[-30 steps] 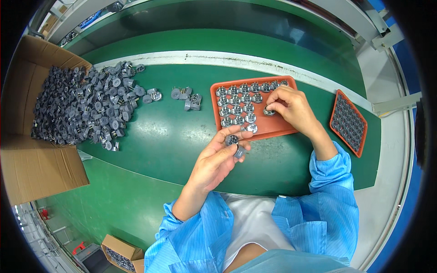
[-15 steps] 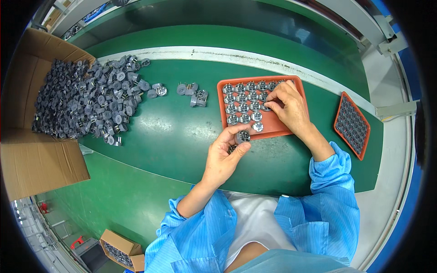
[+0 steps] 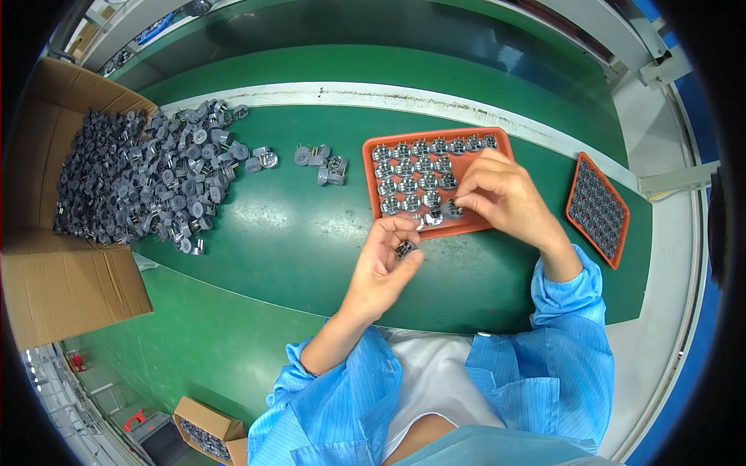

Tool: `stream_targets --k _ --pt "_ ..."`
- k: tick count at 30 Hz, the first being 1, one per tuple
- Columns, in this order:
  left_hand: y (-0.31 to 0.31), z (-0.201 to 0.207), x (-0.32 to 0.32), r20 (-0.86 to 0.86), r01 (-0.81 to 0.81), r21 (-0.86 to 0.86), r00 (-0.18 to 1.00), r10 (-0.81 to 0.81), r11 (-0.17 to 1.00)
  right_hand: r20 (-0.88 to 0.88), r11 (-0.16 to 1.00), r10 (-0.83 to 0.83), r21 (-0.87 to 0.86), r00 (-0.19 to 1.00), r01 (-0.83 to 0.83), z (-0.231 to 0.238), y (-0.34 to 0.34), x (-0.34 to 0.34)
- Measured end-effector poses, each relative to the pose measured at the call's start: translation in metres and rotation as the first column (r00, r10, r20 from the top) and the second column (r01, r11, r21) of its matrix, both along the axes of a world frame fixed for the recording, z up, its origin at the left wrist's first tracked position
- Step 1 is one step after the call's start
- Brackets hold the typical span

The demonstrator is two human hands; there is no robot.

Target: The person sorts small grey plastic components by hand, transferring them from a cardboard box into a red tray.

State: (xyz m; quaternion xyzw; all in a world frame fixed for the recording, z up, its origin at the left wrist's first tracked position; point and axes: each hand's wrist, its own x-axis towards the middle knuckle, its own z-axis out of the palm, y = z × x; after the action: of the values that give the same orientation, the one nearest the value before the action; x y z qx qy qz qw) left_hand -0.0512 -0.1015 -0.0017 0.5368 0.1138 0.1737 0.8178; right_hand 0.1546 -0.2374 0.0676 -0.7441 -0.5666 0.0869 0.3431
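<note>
Round component (image 3: 451,208): sitting in the right fingertips, low over the orange tray (image 3: 460,163), beside the bottom row; whether it is touching the tray floor, I'm not able to tell from here.
Right hand (image 3: 509,198): pinching that piece between thumb and fingers, nearly closed.
Left hand (image 3: 381,272): curling half-closed around a second component (image 3: 405,248), just off the tray's near edge.
Green worktop (image 3: 295,225): bearing a grey heap (image 3: 179,167) spilling from the cardboard box (image 3: 74,295).
Far right: a smaller-looking tray (image 3: 615,262) lying filled with parts.
</note>
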Motion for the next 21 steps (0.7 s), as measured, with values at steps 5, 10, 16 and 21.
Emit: stream_targets --k 5,10,16,21 --pt "0.002 -0.002 0.0 0.095 0.101 -0.172 0.992 -0.085 0.98 0.192 0.991 -0.037 -0.118 0.981 0.06 -0.018 -0.002 0.007" --pt "-0.004 0.0 0.002 0.08 -0.113 0.167 0.992 0.101 0.979 0.356 0.992 -0.06 -0.08 0.933 0.094 -0.025 0.004 0.005" --pt "-0.001 0.002 0.002 -0.004 -0.138 0.54 0.986 0.166 0.83 0.265 0.997 -0.08 0.006 0.961 0.081 -0.018 0.004 -0.002" --pt "-0.003 0.008 0.003 0.108 -0.24 0.764 0.963 0.248 0.599 -0.178 0.987 0.16 0.053 0.971 -0.152 -0.002 0.003 -0.039"
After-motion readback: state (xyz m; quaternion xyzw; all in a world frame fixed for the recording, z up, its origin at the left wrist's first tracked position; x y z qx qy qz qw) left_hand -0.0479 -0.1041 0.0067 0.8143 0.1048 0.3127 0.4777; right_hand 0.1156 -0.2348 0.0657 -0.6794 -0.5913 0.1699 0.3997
